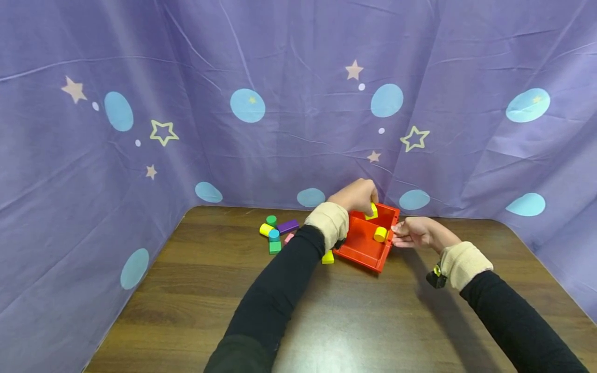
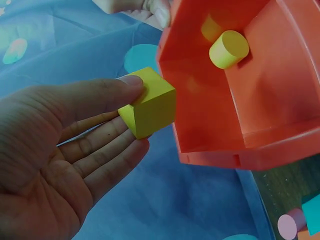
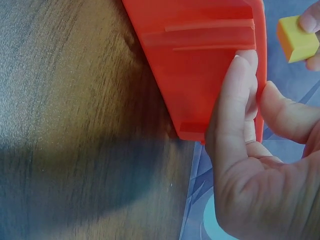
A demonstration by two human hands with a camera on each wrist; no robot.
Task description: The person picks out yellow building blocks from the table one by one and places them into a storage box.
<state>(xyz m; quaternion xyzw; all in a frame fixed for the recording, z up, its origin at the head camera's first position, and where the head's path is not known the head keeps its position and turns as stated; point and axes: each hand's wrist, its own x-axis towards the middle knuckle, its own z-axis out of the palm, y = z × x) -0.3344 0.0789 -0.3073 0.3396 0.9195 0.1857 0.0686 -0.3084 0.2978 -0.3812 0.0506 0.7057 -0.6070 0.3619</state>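
My left hand (image 1: 356, 195) pinches a yellow block (image 2: 152, 102) between its thumb and fingers, above the far side of a red plastic bin (image 1: 359, 246). In the left wrist view the block is just outside the bin's rim as seen from there. A yellow cylinder (image 2: 229, 49) lies inside the bin. With thumb and fingers on either side of the rim, my right hand (image 3: 260, 135) grips the bin's right wall (image 3: 259, 65). The bin looks tilted in the head view.
Left of the bin, several loose blocks lie on the wooden table (image 1: 196, 295): a purple block (image 1: 287, 226), a green block (image 1: 275, 247), a blue cylinder (image 1: 274, 235) and others. A yellow block (image 1: 328, 257) is near the bin's left corner. A purple curtain (image 1: 298, 155) hangs behind the table.
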